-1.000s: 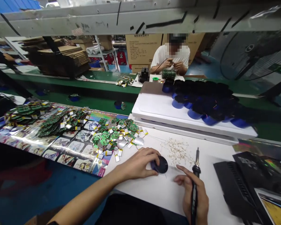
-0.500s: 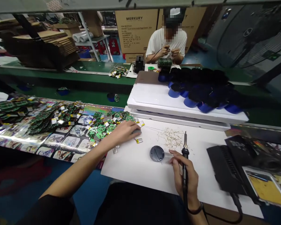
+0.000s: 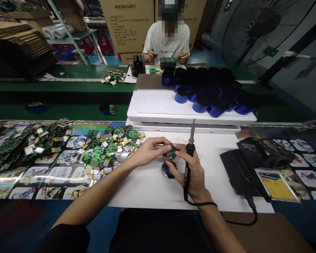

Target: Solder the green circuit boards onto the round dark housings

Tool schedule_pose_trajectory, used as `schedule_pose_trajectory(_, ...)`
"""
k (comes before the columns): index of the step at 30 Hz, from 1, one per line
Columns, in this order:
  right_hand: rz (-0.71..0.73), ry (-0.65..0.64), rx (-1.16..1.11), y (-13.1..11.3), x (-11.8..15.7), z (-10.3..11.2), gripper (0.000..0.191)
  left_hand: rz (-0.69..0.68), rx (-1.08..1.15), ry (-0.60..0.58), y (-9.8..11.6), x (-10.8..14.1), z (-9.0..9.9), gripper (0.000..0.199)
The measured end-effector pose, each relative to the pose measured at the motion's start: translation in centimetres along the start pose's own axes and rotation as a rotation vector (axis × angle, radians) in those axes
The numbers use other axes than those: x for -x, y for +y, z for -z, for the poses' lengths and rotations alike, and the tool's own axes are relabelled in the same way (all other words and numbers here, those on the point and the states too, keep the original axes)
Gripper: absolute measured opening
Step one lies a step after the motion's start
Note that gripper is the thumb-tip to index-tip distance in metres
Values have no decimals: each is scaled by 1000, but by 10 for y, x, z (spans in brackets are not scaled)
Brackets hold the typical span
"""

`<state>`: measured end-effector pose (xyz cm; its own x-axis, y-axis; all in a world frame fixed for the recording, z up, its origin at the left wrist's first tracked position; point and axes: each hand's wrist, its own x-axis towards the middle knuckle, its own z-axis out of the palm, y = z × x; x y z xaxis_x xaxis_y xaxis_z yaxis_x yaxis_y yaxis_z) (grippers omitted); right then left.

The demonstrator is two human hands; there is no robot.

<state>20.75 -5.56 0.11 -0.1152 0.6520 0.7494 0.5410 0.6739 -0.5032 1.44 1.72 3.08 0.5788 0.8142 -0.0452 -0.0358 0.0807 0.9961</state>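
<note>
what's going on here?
A person at a white bench holds a small green circuit board between the left hand and the right hand, which also grips a soldering iron, tip up. A heap of green boards with small batteries lies to the left. Across the line, a co-worker sits behind a stack of boards.

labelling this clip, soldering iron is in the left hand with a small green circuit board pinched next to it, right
Wrong hand: the head view shows the soldering iron in the right hand. The small green circuit board pinched next to it stands.
</note>
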Motion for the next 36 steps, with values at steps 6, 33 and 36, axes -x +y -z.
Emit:
schedule_pose_trajectory(6, 3, -56, -45, 3, 0, -2, 63, 2, 10, 36, -16, 6, 0, 45)
schedule_pose_trajectory(33, -185, -63, 25, 21, 45, 25, 56, -128, -545, 61, -27, 15, 5, 20)
schedule_pose_trajectory(36, -132, -128, 28, 19, 38, 14, 53, 3, -261, 68, -33, 19, 8, 30)
